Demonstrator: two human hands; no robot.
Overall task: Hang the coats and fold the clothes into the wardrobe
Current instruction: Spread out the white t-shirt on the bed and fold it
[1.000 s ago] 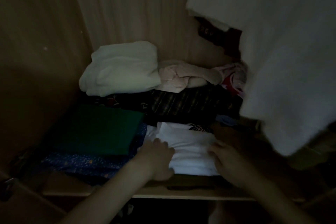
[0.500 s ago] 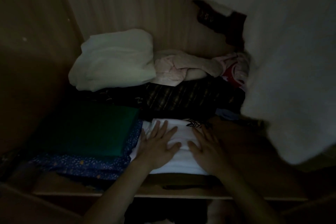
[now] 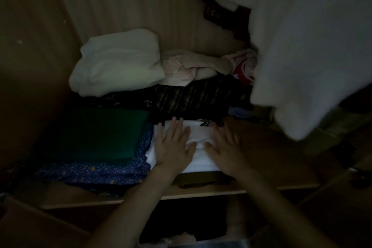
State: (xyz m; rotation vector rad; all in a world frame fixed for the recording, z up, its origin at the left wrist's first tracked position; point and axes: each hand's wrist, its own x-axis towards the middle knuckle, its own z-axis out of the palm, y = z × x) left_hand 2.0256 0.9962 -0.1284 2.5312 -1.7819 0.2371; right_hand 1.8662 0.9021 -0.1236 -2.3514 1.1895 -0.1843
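A folded white shirt (image 3: 199, 159) with a dark print lies near the front of the wardrobe shelf (image 3: 201, 192). My left hand (image 3: 174, 145) rests flat on its left half, fingers spread. My right hand (image 3: 223, 147) presses flat on its right half, thumb toward the left hand. Neither hand grips anything. A white hanging garment (image 3: 306, 46) fills the upper right and hides the shelf's right end.
A folded green cloth (image 3: 100, 133) lies on blue patterned fabric (image 3: 96, 171) to the left. Behind are a dark striped garment (image 3: 191, 96), a white bundle (image 3: 118, 62) and pink clothes (image 3: 191, 66). The wardrobe's side wall (image 3: 34, 56) stands left.
Both hands moved from the shirt's front edge up onto its top and flattened out, fingers spread. The view dipped slightly.
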